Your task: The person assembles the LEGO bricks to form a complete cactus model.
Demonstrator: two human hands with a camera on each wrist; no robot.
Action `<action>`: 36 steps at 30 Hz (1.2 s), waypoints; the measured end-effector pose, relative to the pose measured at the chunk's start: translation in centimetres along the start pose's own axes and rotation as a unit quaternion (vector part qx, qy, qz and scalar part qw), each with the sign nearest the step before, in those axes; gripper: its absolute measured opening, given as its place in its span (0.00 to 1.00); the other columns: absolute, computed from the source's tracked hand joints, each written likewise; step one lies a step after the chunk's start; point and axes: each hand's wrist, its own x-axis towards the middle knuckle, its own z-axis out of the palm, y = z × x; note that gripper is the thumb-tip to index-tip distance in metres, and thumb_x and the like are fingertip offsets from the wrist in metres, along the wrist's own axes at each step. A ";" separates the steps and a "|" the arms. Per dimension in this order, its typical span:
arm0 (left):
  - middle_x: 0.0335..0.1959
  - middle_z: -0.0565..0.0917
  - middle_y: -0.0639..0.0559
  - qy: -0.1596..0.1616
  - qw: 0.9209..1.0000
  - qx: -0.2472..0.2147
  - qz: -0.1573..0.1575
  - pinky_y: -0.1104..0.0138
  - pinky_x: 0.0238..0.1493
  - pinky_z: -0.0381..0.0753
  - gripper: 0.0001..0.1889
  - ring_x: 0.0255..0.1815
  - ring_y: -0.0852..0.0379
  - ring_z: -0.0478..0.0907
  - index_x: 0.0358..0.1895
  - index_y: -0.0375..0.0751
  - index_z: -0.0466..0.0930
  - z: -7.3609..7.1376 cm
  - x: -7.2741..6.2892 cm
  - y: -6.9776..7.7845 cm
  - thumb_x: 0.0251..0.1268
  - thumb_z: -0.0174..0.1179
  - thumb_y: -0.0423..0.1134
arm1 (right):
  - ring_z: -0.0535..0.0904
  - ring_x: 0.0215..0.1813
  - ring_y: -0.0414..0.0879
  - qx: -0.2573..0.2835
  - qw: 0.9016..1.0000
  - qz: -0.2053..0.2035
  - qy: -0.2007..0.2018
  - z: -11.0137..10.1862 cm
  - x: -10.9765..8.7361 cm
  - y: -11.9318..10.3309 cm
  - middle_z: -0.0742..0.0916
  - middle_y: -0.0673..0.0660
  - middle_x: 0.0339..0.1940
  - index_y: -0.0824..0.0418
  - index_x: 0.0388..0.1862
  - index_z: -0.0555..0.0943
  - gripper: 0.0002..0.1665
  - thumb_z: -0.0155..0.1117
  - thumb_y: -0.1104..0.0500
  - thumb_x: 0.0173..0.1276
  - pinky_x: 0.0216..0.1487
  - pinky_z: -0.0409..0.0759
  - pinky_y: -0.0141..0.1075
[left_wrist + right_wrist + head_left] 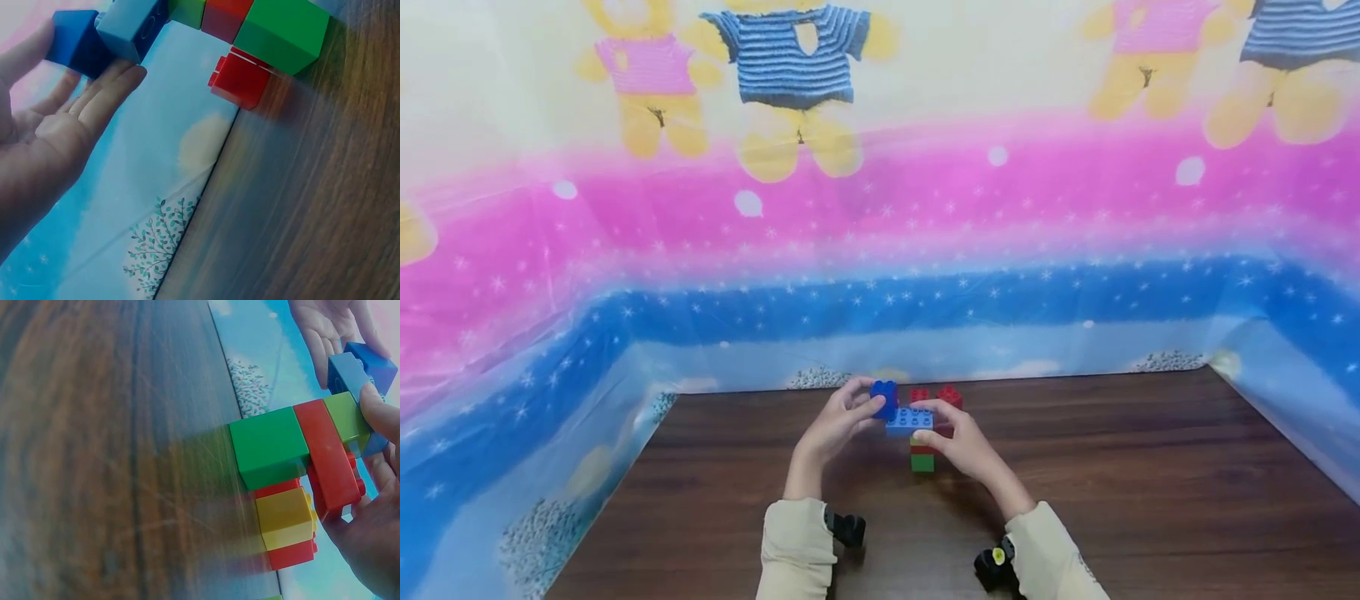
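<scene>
A dark blue toy brick [883,400] is pinched between the thumb and fingers of my left hand [830,427]. It sits right at the left end of a light blue brick [909,422], overlapping its studs in the head view. The light blue brick tops a stack. Under it come a light green brick [347,422], a longer red brick [325,453] and a green brick [270,450] at the table. My right hand [966,442] grips the stack's upper right side, thumb in front by the light green brick and fingers behind, partly hidden.
Behind the stack stand loose red bricks [951,395] and a yellow brick [284,519] between red ones. The brown wooden table [715,500] ends at a printed cloth backdrop [880,308]. Black wrist cameras [847,528] sit at both sleeves.
</scene>
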 end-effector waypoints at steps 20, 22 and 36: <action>0.57 0.77 0.35 -0.017 0.999 0.035 0.000 0.47 0.62 0.77 0.24 0.48 0.57 0.81 0.61 0.36 0.68 -0.2 0.0 0.3 0.65 0.63 0.35 | 0.79 0.58 0.57 0.004 1.000 -0.006 -0.003 -0.1 0.1 0.1 0.82 0.62 0.58 0.53 0.64 0.74 0.24 0.63 0.54 0.69 0.55 0.82 0.50; 0.57 0.77 0.36 -0.019 0.999 0.025 -0.001 0.44 0.62 0.75 0.24 0.47 0.57 0.82 0.61 0.35 0.67 -0.2 0.0 0.3 0.65 0.63 0.34 | 0.79 0.57 0.57 0.004 1.000 -0.004 -0.002 -0.1 0.1 0.0 0.82 0.62 0.57 0.53 0.64 0.74 0.24 0.63 0.54 0.69 0.55 0.83 0.50; 0.42 0.81 0.56 -0.008 0.999 0.032 0.023 0.60 0.53 0.83 0.17 0.46 0.60 0.79 0.52 0.35 0.72 0.2 -0.1 0.3 0.61 0.63 0.29 | 0.79 0.57 0.57 0.002 1.000 0.004 -0.006 -0.1 0.1 -0.1 0.81 0.61 0.59 0.52 0.64 0.74 0.25 0.63 0.54 0.70 0.56 0.82 0.50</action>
